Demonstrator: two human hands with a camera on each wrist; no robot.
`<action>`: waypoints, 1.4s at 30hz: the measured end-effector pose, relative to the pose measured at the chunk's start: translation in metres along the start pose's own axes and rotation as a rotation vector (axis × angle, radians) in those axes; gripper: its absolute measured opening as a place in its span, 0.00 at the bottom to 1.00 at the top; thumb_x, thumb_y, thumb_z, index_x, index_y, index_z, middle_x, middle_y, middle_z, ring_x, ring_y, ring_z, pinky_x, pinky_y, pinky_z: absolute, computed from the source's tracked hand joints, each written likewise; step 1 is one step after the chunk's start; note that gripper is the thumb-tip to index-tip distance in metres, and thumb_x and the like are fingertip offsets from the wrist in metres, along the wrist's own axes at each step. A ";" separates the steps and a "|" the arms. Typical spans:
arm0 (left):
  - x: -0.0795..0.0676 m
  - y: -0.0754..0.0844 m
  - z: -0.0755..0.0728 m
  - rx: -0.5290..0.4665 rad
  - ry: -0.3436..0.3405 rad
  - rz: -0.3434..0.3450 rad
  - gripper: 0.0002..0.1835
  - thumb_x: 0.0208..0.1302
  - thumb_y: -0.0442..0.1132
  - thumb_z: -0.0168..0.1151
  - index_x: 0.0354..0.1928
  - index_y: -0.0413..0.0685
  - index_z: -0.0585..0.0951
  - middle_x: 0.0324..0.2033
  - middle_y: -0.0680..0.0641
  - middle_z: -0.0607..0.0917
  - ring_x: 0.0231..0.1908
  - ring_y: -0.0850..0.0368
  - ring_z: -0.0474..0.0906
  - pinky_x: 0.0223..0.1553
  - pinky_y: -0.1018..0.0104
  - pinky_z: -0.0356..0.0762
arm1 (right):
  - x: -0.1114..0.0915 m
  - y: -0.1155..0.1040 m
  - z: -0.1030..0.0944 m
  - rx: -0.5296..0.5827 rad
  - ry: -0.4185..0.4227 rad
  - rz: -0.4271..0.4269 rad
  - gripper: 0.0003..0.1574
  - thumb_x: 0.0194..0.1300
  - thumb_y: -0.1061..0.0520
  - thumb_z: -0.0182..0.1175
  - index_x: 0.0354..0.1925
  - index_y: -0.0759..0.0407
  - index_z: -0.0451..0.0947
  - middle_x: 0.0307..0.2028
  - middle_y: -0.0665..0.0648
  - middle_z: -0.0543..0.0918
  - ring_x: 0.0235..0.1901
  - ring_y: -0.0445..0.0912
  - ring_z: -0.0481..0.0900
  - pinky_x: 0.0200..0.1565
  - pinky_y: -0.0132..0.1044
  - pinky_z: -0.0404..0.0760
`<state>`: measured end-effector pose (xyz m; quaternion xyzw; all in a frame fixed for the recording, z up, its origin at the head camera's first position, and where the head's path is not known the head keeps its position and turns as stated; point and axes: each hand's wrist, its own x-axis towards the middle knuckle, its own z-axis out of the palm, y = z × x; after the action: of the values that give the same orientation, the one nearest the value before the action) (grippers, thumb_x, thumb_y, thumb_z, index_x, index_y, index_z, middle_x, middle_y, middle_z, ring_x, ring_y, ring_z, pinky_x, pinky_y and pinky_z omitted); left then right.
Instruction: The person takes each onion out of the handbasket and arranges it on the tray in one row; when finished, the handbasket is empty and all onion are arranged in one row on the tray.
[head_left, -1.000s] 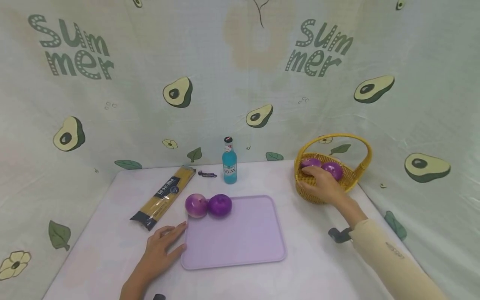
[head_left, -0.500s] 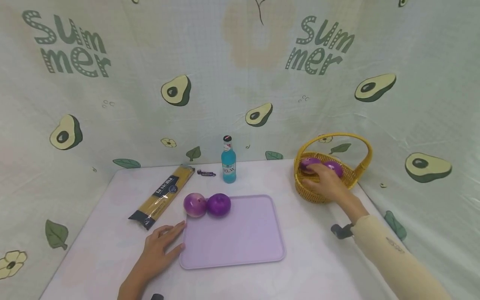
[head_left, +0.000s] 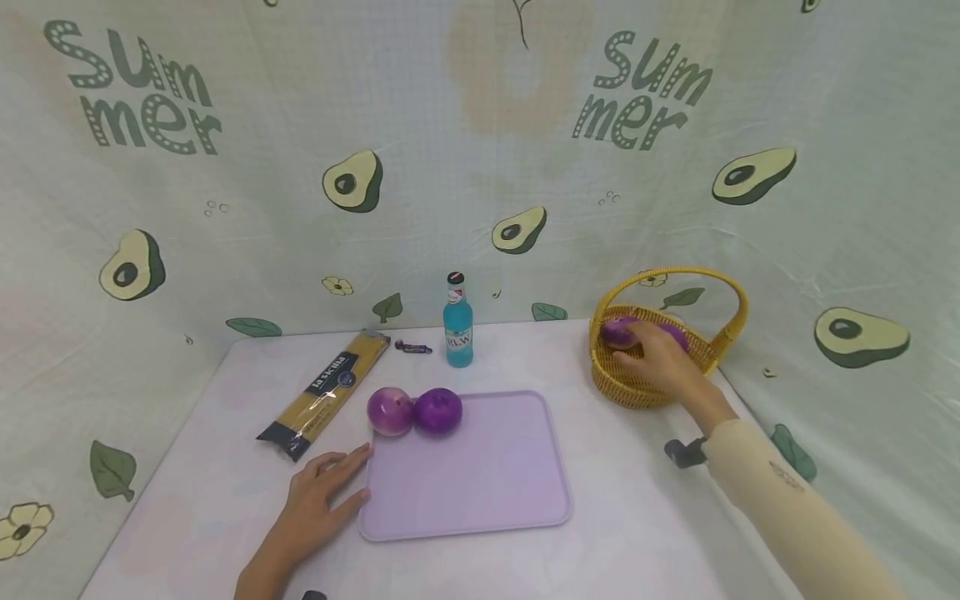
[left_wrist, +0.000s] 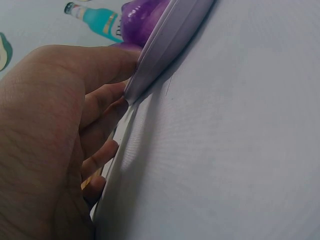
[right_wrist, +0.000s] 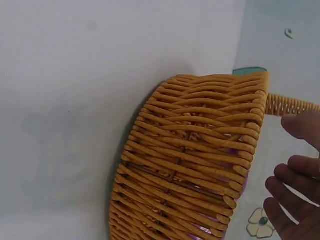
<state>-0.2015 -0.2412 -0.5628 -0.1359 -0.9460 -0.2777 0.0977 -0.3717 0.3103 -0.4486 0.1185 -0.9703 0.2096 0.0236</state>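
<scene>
My left hand [head_left: 311, 508] rests on the table with its fingertips at the left edge of the lilac tray [head_left: 480, 483]; the left wrist view shows the thumb and fingers close against the tray's rim [left_wrist: 150, 60]. Two glossy round purple things that look like onions, a paler one [head_left: 391, 411] and a darker one [head_left: 438, 412], sit at the tray's back left corner. Over the yellow wicker basket [head_left: 626, 387] reaches my right hand [head_left: 663, 362], its fingers [right_wrist: 295, 170] loosely spread. Inside are two more purple rounds, one at the left [head_left: 617, 332], the other [head_left: 677, 335] partly behind the hand.
A blue bottle [head_left: 458, 325] stands behind the tray. Beside it lies a small dark-wrapped sweet [head_left: 413, 347], and further left a packet of spaghetti [head_left: 326, 392] lies slantwise. The basket's tall handle [head_left: 678, 271] arches above its opening. A printed cloth [head_left: 435, 125] hangs behind the table.
My right hand has shifted slightly right over the basket, uncovering more of the left purple round and covering more of the right one. The left hand stays at the tray's edge.
</scene>
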 end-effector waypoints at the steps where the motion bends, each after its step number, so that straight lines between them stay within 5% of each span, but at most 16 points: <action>1: 0.000 0.000 -0.001 -0.002 0.000 -0.003 0.32 0.65 0.53 0.66 0.70 0.62 0.73 0.62 0.55 0.79 0.62 0.47 0.63 0.59 0.34 0.54 | 0.001 0.001 0.000 -0.001 -0.001 0.003 0.41 0.69 0.51 0.64 0.69 0.72 0.62 0.66 0.76 0.66 0.67 0.71 0.60 0.67 0.66 0.59; 19: -0.002 -0.006 0.002 0.001 -0.033 -0.042 0.32 0.65 0.57 0.65 0.71 0.68 0.71 0.62 0.57 0.79 0.64 0.51 0.61 0.62 0.39 0.52 | 0.026 0.019 0.004 -0.004 0.027 0.067 0.47 0.67 0.50 0.67 0.68 0.77 0.59 0.66 0.79 0.61 0.66 0.73 0.59 0.66 0.67 0.58; 42: 0.000 -0.007 0.004 -0.007 0.011 0.002 0.32 0.64 0.53 0.68 0.70 0.65 0.73 0.62 0.58 0.79 0.63 0.52 0.63 0.61 0.43 0.52 | 0.044 0.034 0.015 0.025 -0.063 0.130 0.57 0.70 0.47 0.63 0.73 0.79 0.43 0.70 0.83 0.49 0.68 0.76 0.51 0.67 0.68 0.55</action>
<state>-0.2043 -0.2445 -0.5701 -0.1355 -0.9444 -0.2815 0.1025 -0.4229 0.3247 -0.4716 0.0621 -0.9736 0.2187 -0.0222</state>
